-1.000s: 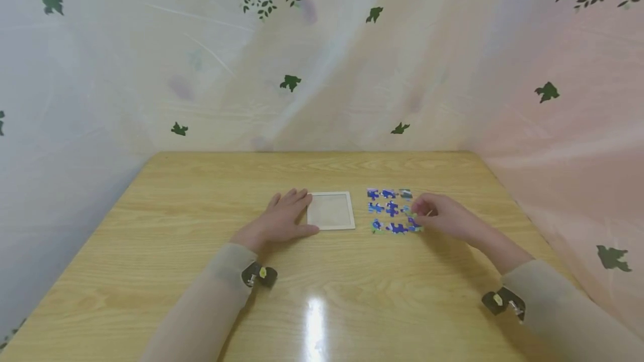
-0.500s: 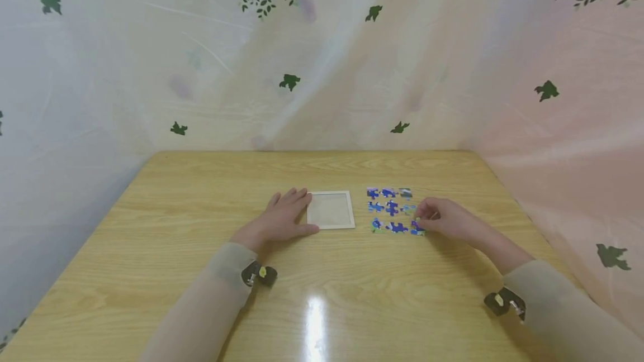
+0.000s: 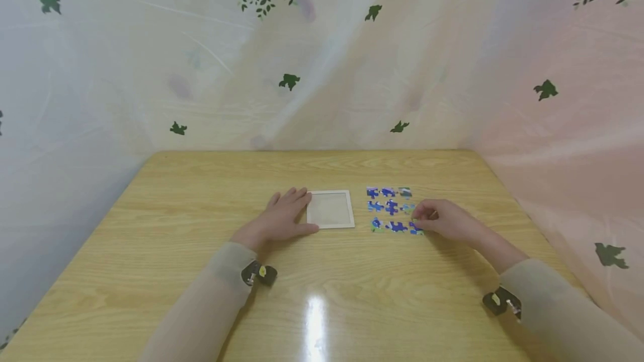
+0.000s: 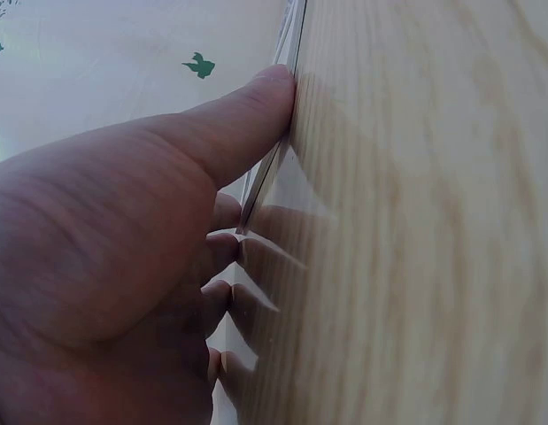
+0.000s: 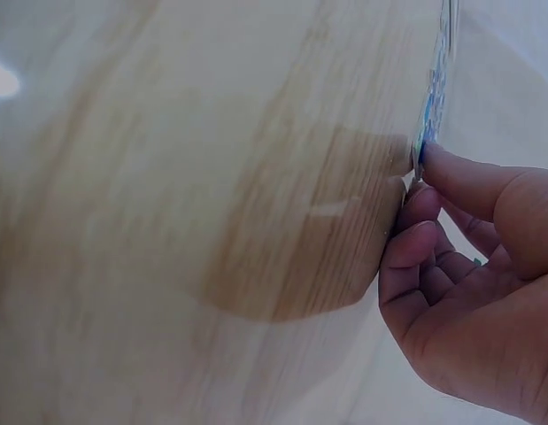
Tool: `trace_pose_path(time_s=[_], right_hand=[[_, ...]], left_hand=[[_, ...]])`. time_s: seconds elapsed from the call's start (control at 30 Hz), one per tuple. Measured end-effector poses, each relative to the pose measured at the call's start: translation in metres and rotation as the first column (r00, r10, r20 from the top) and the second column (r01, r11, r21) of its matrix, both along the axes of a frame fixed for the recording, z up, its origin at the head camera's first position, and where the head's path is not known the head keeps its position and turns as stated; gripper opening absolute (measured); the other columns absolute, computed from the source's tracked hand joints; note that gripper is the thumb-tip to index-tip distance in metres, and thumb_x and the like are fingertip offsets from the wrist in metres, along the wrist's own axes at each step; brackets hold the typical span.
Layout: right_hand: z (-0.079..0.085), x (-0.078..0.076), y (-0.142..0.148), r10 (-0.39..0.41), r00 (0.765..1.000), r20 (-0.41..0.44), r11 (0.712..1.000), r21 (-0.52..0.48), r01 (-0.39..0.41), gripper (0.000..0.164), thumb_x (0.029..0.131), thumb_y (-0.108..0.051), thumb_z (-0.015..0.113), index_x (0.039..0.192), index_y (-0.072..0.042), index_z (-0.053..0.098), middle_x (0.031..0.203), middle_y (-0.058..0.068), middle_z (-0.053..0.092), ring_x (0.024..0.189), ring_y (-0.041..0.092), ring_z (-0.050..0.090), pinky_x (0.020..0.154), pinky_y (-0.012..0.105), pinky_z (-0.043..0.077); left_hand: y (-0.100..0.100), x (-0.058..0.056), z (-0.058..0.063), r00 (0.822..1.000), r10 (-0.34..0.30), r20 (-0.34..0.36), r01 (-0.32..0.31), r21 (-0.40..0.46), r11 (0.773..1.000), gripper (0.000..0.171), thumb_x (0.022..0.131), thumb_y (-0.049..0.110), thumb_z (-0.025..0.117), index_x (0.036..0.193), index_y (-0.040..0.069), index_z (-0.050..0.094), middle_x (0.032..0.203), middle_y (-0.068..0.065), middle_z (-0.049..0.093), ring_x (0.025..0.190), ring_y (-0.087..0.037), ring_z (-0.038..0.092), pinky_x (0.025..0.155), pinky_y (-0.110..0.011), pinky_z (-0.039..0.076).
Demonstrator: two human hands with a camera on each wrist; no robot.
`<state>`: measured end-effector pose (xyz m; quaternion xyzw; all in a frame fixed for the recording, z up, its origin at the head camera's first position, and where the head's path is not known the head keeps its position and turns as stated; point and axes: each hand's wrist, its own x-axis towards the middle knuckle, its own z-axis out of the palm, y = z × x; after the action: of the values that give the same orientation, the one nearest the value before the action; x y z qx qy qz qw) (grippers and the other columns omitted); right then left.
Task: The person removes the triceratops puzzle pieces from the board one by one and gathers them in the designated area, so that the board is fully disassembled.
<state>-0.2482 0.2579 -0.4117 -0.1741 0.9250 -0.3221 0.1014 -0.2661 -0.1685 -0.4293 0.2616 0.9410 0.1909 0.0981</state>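
A shallow white-rimmed puzzle frame lies flat on the table, with a plain pale inside. My left hand rests at its left side, fingers spread at the upper corner and thumb along the lower edge; the left wrist view shows the thumb touching the rim. Right of the frame, blue and green jigsaw pieces lie apart in rows. With curled fingers, my right hand pinches the lower right puzzle piece at the table surface. Its fingertips partly cover that piece. In the right wrist view, the thumb presses by its edge.
The wooden table runs back to a pale curtain printed with green leaves. A small dark camera sits on each wrist, the left camera and the right camera. Light reflects off the table's front middle.
My right hand has moved slightly down from the right-hand pieces to the lower right one. That piece shifted a little right, then back left. The left hand and the frame stay put.
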Motion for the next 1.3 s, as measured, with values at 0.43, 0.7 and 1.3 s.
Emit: trace_pose_path(time_s=[0.43, 0.7, 1.3], right_hand=[[0.0, 0.005, -0.003, -0.031, 0.999, 0.012, 0.999, 0.015, 0.031, 0.015, 0.105, -0.014, 0.076, 0.116, -0.005, 0.076, 0.102, 0.003, 0.071, 0.098, 0.022, 0.064, 0.089, 0.039, 0.054], [-0.001, 0.01, -0.002, -0.027, 1.0, 0.016, 0.999, 0.021, 0.027, 0.017, 0.106, -0.017, 0.075, 0.119, -0.006, 0.076, 0.105, 0.002, 0.071, 0.1, 0.021, 0.065, 0.089, 0.039, 0.056], [-0.005, 0.02, -0.011, -0.043, 0.998, 0.037, 0.999, -0.009, 0.044, 0.024, 0.105, -0.016, 0.076, 0.126, -0.004, 0.075, 0.106, 0.003, 0.069, 0.1, 0.021, 0.063, 0.086, 0.035, 0.055]], left_hand=[[-0.004, -0.005, -0.011, 1.0, -0.02, -0.015, 0.021, 0.07, 0.997, 0.102, 0.103, 0.067, 0.065, 0.171, -0.002, 0.033, 0.18, -0.024, 0.021, 0.167, -0.048, 0.012, 0.133, -0.068, -0.001], [-0.003, 0.005, -0.003, 1.0, -0.029, -0.01, 0.029, 0.021, 0.999, 0.094, 0.107, 0.055, 0.067, 0.172, -0.002, 0.03, 0.181, -0.024, 0.019, 0.168, -0.046, 0.01, 0.133, -0.067, -0.001], [-0.013, 0.013, -0.009, 0.999, -0.02, -0.026, 0.021, 0.011, 1.0, 0.095, 0.107, 0.058, 0.065, 0.172, -0.001, 0.029, 0.181, -0.022, 0.018, 0.168, -0.045, 0.01, 0.134, -0.066, 0.0]])
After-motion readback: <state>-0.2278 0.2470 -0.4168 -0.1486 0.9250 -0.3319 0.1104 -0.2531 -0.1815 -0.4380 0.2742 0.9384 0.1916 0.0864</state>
